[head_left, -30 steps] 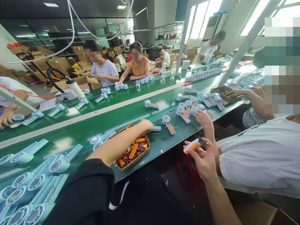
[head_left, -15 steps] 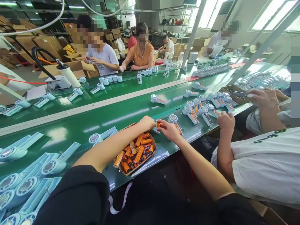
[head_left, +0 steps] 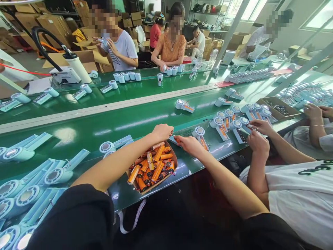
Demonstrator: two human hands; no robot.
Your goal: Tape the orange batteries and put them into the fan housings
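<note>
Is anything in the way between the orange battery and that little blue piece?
Nothing visible. The orange battery, in the right hand, is right by the light blue piece. The left hand hides some of that piece, so I can't see all of it.

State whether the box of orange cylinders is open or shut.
Open: the cardboard box has no visible lid over its orange cylinders.
</note>
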